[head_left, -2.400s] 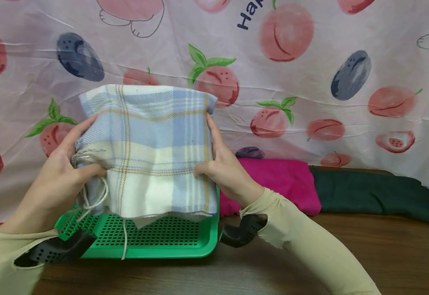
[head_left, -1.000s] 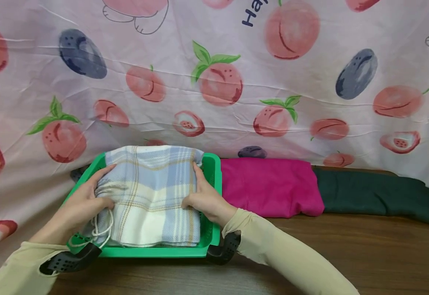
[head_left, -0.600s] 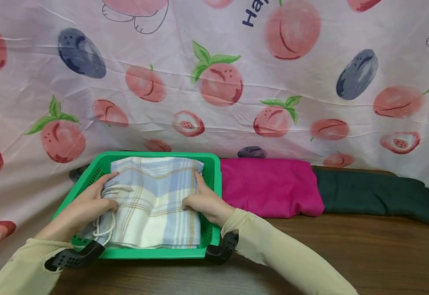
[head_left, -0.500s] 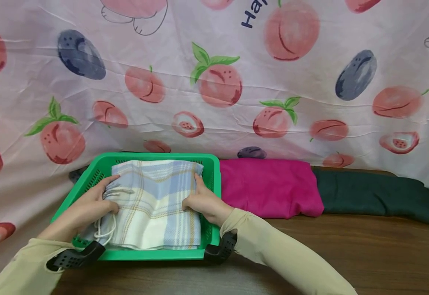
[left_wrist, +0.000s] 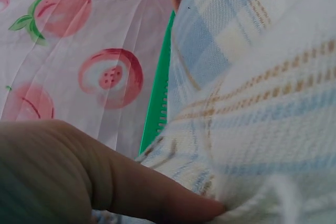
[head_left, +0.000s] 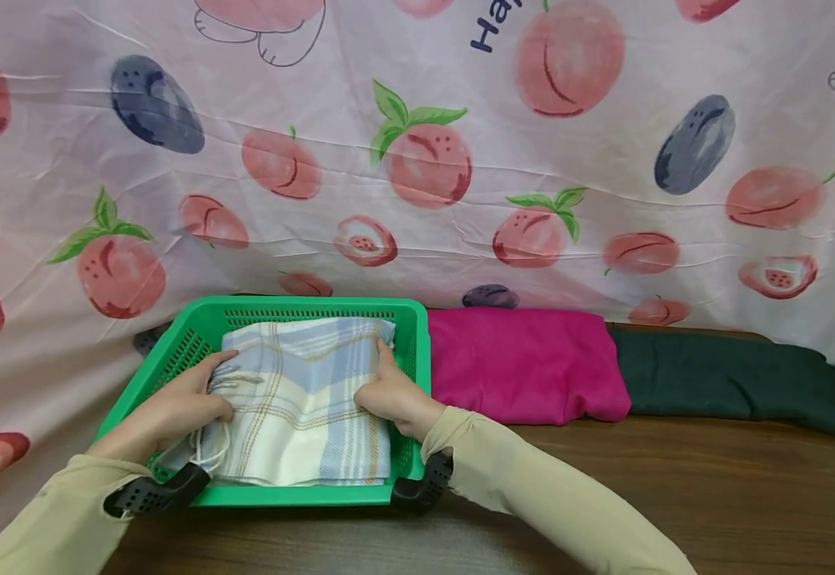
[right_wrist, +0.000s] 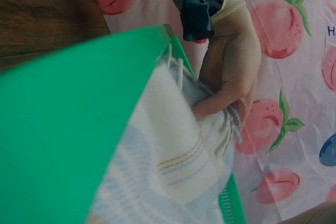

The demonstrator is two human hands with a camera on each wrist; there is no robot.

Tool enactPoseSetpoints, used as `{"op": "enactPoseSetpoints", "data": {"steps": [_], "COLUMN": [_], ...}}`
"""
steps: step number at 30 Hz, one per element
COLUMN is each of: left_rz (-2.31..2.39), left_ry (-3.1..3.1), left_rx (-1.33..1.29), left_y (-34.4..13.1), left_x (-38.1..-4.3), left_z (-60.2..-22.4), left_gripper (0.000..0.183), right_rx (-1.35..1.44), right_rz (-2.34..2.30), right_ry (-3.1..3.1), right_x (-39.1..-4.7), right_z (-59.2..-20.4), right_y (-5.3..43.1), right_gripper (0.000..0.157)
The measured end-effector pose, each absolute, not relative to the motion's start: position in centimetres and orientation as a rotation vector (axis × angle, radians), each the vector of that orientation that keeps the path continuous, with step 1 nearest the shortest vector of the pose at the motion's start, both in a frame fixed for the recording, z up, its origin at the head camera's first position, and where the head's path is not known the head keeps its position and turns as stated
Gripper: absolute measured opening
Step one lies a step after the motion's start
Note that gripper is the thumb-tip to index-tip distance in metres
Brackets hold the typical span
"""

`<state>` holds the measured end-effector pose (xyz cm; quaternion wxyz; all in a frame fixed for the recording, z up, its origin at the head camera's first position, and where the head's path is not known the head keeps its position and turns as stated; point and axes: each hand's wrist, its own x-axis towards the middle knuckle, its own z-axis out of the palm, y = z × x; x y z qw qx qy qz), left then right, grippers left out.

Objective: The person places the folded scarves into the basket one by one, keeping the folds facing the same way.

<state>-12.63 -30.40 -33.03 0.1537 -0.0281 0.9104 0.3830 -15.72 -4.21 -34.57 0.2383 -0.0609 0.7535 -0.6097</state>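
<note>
Fingers of opposed left hand (head_left: 182,406) and right hand (head_left: 397,396) clamp one folded blue-white plaid cloth (head_left: 298,407) in one green plastic basket (head_left: 302,496).

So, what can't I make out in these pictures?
- Floor of the green basket: head view, largely under the folded plaid cloth.
- Left hand and right hand: head view, several fingers behind the cloth.
- Printed lettering: head view, cut off by the top edge.
- White cord: left wrist view, blurred.
- Part of the cloth: right wrist view, behind the basket's wall.
</note>
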Motion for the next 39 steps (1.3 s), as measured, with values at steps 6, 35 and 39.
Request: {"op": "enactPoseSetpoints", "data": {"steps": [6,35,39], "left_rz": [0.896,0.41,0.418], "left_ry": [2.713,3.062,2.895], "left_rx": [-0.03,0.217,0.243], "left_y": [-30.6,-27.7,-28.3], "left_x": [-12.7,-10.8,-11.3], "left_z": [-33.0,-32.6,-33.1], "left_gripper": [0.08,0.036,0.045], "right_rx": [-0.219,-1.198,-1.178], "right_rz": [-1.549,-0.335,-0.264], "right_ry": [2.192,2.544,2.476], "right_x": [-15.5,-14.8,-14.8], "right_z": [-33.7,-32.2,-32.3], "right_y": [-3.9,-2.7,-2.9], "right_gripper": [0.085,0.007,0.03]}}
